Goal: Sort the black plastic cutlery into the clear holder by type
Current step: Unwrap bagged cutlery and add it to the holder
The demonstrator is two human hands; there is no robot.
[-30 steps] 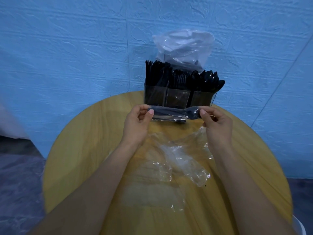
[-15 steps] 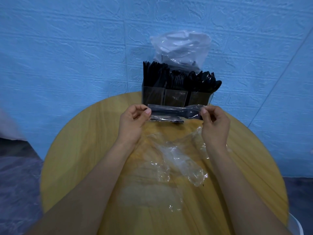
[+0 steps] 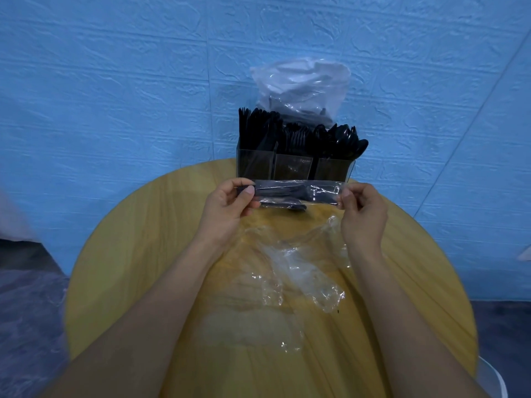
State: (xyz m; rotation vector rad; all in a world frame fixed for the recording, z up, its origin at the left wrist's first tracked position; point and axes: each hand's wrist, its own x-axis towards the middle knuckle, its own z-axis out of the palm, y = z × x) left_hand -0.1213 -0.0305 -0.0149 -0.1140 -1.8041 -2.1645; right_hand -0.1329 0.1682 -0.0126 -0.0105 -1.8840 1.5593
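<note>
A round yellow table [image 3: 120, 254] filled the lower frame. At upper centre stood the clear holder [image 3: 296, 168], full of black cutlery. Just below it, the left hand [image 3: 227, 208] and right hand [image 3: 363, 214] pinched a wrapped cutlery packet [image 3: 298, 192] by its ends.

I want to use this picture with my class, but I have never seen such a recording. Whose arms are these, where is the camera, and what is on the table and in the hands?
There is no machine here. A person wears a camera on the head that looks forward and down, so you see their own two bare arms. The left hand and the right hand each pinch one end of a clear wrapped packet of black cutlery, held level above the round yellow table. Behind it stands the clear holder, its three compartments full of black cutlery. A plastic bag sits behind the holder. Empty clear wrappers lie on the table between the arms.
</note>
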